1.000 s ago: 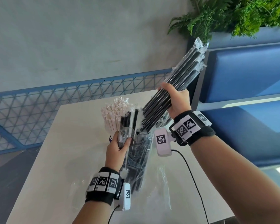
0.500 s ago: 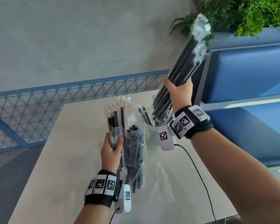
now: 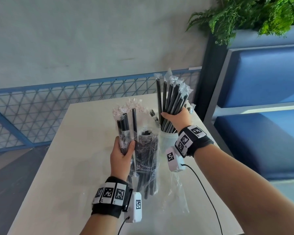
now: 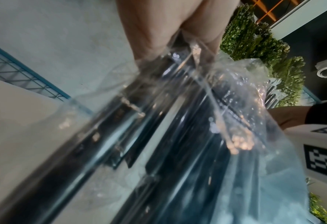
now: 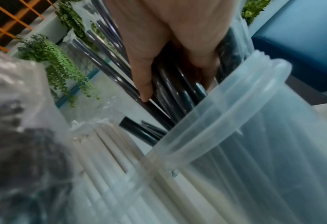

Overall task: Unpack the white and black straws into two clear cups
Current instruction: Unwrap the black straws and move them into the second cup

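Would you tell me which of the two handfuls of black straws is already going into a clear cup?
The bunch in the right hand: its lower ends sit inside the clear cup. The left hand holds its few above the table, within the plastic bag.

— How is the light?
— Soft daylight, bright and even, with only weak shadows on the table (image 3: 85, 167).
— And sharpness?
— The head view is clear, its edges bent. Both wrist views are blurred; the plastic bag (image 4: 244, 106) shows glare spots, and the near cup (image 5: 254, 136) is out of focus.
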Tool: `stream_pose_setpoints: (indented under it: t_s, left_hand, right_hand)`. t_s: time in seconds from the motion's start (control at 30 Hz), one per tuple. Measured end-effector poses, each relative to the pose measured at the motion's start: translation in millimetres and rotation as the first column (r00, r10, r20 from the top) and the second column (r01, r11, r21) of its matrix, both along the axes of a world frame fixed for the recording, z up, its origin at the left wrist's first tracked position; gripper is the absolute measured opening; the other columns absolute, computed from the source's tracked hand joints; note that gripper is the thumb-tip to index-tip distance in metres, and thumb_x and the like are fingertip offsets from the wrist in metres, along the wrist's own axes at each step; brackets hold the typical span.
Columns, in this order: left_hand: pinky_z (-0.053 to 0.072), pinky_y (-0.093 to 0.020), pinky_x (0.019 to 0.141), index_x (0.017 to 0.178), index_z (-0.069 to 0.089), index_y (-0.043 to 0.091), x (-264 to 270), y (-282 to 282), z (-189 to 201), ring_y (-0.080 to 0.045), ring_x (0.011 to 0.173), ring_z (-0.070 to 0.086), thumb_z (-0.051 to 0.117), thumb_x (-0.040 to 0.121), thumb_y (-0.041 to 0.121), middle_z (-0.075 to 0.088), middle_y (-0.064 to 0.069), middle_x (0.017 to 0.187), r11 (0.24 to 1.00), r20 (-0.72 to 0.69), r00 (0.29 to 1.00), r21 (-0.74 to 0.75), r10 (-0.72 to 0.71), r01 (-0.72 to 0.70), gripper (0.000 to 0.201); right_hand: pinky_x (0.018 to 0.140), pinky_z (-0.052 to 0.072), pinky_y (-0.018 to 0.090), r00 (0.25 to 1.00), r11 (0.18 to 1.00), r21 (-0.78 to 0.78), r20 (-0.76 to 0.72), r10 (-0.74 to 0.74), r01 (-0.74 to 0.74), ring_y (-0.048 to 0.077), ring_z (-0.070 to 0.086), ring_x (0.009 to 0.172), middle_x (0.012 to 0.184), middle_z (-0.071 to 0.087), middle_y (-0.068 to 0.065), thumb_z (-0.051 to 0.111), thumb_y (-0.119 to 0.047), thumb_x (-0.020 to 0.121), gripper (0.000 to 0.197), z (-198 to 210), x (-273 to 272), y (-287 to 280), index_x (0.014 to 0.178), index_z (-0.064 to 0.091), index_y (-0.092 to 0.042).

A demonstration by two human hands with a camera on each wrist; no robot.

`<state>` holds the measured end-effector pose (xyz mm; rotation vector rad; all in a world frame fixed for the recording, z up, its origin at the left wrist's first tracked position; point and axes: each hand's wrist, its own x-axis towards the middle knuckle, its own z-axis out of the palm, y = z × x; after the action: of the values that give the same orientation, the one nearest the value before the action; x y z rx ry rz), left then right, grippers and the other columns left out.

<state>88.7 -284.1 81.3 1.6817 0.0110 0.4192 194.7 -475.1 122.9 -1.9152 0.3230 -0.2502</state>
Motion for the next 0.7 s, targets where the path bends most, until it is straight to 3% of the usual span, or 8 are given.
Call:
stream_pose_setpoints:
  t_s: [0.07,0.13,0.2,0.3,0.37,0.43,0.57,0.7]
  left_hand:
    - [0.041,0.0,0.069,0.09,0.05,0.041,1.5,-0.3,0.8,0.019,0.075,0.057,0.06,0.088,0.015,0.062,0.018,0.086,1.0,0.001,1.0,0.0,-0.003,0.003,0.028]
    - [0.042,-0.002,0.071,0.092,0.05,0.041,3.5,0.2,1.7,0.019,0.076,0.058,0.06,0.088,0.016,0.062,0.018,0.087,1.0,-0.002,1.0,-0.005,-0.006,0.006,0.028]
    - [0.042,-0.001,0.071,0.094,0.05,0.041,5.8,1.2,2.1,0.018,0.077,0.058,0.06,0.087,0.016,0.062,0.019,0.089,1.0,-0.006,1.0,-0.011,-0.007,0.007,0.028]
    - [0.041,0.001,0.072,0.097,0.05,0.039,9.1,2.3,1.3,0.019,0.079,0.058,0.06,0.087,0.016,0.062,0.018,0.091,1.0,-0.007,1.0,-0.008,-0.002,0.002,0.028]
    - [0.041,0.001,0.073,0.104,0.051,0.031,11.1,2.9,-0.7,0.02,0.079,0.058,0.06,0.087,0.016,0.062,0.017,0.092,1.0,-0.014,1.0,-0.011,0.0,-0.001,0.024]
    - [0.041,0.002,0.074,0.112,0.051,0.023,12.7,2.9,-2.6,0.021,0.079,0.057,0.06,0.087,0.017,0.062,0.018,0.093,1.0,-0.022,1.0,-0.017,0.003,-0.004,0.027]
    - [0.041,0.002,0.075,0.115,0.051,0.021,14.7,3.6,-4.5,0.02,0.08,0.058,0.06,0.087,0.017,0.062,0.018,0.094,1.0,-0.029,1.0,-0.028,0.006,-0.006,0.03]
    - [0.042,0.001,0.074,0.111,0.052,0.024,14.6,4.7,-4.6,0.019,0.078,0.058,0.06,0.087,0.016,0.062,0.018,0.092,0.999,-0.027,1.0,-0.037,0.013,-0.014,0.026]
  right_hand:
    - [0.089,0.053,0.042,1.0,1.0,-0.025,0.012,0.008,-0.008,0.025,0.064,0.1,0.108,0.068,0.008,0.08,-0.032,0.067,0.056,2.4,-0.7,-0.1,0.113,0.058,-0.008]
    - [0.093,0.05,0.042,0.989,0.999,-0.01,0.144,-0.035,0.037,0.024,0.061,0.106,0.114,0.064,0.004,0.081,-0.032,0.066,0.064,12.4,-4.4,0.2,0.118,0.049,-0.012]
    - [0.095,0.047,0.033,0.931,0.997,0.001,0.359,-0.07,0.075,0.018,0.056,0.11,0.12,0.056,-0.002,0.081,-0.024,0.068,0.071,25.5,-10.0,0.9,0.125,0.039,-0.02]
    - [0.086,0.046,0.015,0.814,0.997,-0.066,0.581,0.004,0.042,0.005,0.055,0.101,0.123,0.048,0.0,0.075,-0.009,0.072,0.079,37.8,-14.9,2.4,0.135,0.031,-0.027]
    - [0.085,0.046,0.014,0.838,0.975,-0.222,0.529,0.13,-0.012,0.005,0.054,0.099,0.126,0.047,0.002,0.065,-0.004,0.08,0.062,35.3,-12.7,3.5,0.131,0.04,-0.029]
    - [0.09,0.046,0.026,0.897,0.903,-0.422,0.365,0.249,-0.079,0.018,0.056,0.105,0.123,0.054,0.006,0.054,-0.003,0.087,0.039,23.1,-7.8,2.6,0.123,0.055,-0.018]
    - [0.089,0.04,0.03,0.937,0.813,-0.546,0.134,0.322,-0.201,0.03,0.056,0.109,0.12,0.058,0.011,0.049,-0.008,0.092,0.027,5.3,-6.1,-2.2,0.115,0.061,-0.008]
    - [0.11,0.019,0.048,0.955,0.683,-0.727,0.246,0.166,0.069,0.031,0.028,0.137,0.146,0.037,0.005,0.064,-0.044,0.081,0.047,13.3,-20.5,-12.8,0.124,0.054,-0.03]
